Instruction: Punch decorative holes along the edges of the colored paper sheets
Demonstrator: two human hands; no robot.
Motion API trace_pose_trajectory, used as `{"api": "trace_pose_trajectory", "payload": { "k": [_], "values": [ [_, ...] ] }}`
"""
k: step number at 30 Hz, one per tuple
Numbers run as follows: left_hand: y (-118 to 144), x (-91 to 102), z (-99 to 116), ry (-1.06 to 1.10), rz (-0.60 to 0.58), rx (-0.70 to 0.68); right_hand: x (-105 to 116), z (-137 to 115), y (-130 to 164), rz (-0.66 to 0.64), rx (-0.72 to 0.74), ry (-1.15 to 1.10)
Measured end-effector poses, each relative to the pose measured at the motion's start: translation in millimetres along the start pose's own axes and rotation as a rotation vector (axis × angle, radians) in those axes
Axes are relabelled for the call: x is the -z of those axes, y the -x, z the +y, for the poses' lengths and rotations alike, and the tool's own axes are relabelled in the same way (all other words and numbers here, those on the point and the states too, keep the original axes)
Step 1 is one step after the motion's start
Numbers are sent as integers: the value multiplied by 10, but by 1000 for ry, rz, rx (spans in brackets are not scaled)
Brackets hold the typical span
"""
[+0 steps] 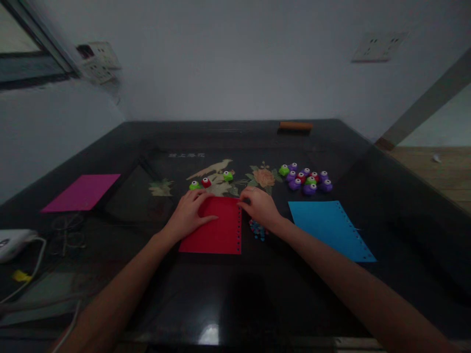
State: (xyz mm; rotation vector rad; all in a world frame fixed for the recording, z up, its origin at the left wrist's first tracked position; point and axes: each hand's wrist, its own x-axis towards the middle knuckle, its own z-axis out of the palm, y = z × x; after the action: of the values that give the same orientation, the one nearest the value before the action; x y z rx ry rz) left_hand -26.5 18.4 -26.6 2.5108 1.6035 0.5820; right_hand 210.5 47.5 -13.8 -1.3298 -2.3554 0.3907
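Note:
A red sheet of paper lies in front of me, with a row of punched holes down its right edge. My left hand rests on its left part, thumb and fingers spread. At the top right corner, by the uppermost hole, my right hand has its fingertips pinched together; whatever is between them is too small to tell. A small pile of blue and reddish bits lies beside the sheet, partly hidden under my right wrist. Just beyond my left hand are a green eyed toy piece and a red one.
A blue sheet with holes along its edge lies to the right, a magenta sheet to the left. Several purple, green and red eyed pieces cluster at the back right. A white device with a cable sits far left.

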Motion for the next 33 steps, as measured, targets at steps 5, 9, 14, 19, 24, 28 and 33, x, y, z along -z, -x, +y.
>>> {"api": "trace_pose_trajectory", "payload": {
  "k": [5, 9, 14, 19, 24, 28, 33],
  "values": [
    [7, 3, 1, -23, 8, -6, -1, 16, -3, 14, 9, -36],
    [4, 22, 4, -21, 27, -6, 9, 7, -12, 47, -44, -180],
    [-8, 102, 27, 78, 174, 23, 21, -35, -24, 32, -211, -643],
    [-38, 154, 61, 367, 414, 240, 103, -7, -72, 37, -295, -882],
    [-48, 138, 184, 986, 329, 493, 294, 41, -78, 99, -289, -972],
    [3, 168, 365, 1214, 63, 626, 473, 106, 1, 166, -317, -970],
    [78, 203, 554, 1055, -207, 545, 641, 228, 155, 222, -324, -948]
  ]
}}
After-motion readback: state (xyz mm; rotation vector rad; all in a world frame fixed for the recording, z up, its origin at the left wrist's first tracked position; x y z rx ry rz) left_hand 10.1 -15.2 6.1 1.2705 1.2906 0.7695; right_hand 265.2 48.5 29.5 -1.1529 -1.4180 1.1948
